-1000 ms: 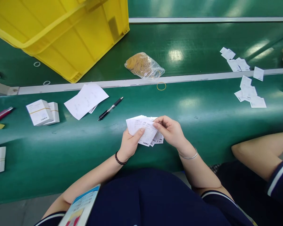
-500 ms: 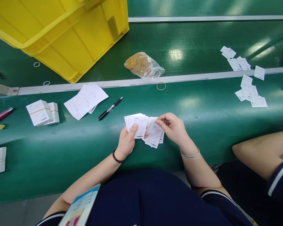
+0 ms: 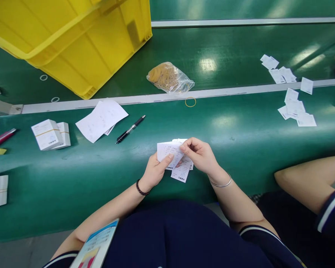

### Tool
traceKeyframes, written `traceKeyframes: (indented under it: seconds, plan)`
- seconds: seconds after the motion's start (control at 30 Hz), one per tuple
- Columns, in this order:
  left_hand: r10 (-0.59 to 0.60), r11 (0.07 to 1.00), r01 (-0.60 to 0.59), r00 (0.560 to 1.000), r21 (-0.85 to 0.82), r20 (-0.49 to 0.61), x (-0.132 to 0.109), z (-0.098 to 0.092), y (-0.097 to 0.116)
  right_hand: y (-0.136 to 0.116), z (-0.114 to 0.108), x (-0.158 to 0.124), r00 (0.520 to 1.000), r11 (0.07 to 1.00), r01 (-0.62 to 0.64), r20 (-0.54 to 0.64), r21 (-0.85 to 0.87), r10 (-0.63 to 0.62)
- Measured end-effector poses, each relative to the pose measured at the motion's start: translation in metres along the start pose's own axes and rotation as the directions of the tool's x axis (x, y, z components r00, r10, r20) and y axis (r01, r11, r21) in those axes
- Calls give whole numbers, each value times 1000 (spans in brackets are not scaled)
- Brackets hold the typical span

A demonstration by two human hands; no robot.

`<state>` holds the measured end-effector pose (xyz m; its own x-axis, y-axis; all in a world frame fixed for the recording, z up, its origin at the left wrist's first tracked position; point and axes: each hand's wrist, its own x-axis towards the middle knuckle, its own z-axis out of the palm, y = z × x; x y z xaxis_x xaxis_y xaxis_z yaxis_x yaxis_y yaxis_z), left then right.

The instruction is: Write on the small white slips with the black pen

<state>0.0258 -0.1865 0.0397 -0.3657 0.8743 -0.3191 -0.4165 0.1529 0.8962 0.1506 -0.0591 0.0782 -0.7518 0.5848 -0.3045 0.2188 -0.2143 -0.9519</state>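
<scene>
A small stack of printed white cards is clasped in my left hand, with the thumb lying across the top card. My right hand pinches the upper right corner of a card at that stack between thumb and forefinger. Beneath both hands, more loose printed cards lie overlapping on the green table. The fingers under the stack are mostly hidden.
Rubber-banded card bundles lie left, near white sheets and a black pen. A yellow crate and a bag of rubber bands stand behind. Scattered cards and another person's arm are at right.
My left hand has moved right and slightly nearer to me with the stack, now over the loose cards. My right hand has shifted slightly left and pinches a card at the stack.
</scene>
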Motion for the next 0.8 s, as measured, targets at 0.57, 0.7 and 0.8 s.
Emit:
traceKeyframes:
  seconds: [0.57,0.7,0.8]
  plan:
    - [89,977,-143,949,-161,-304,15,-9,29,2,-31,5,995,774,24,-61,-632,-80]
    - [68,987,-100,968,-126,-241,12,-5,26,9,-30,9,985,602,35,-76,-798,-158]
    - [40,993,-60,982,-103,-186,9,-1,20,10,-28,10,966,586,31,-125,-809,-224]
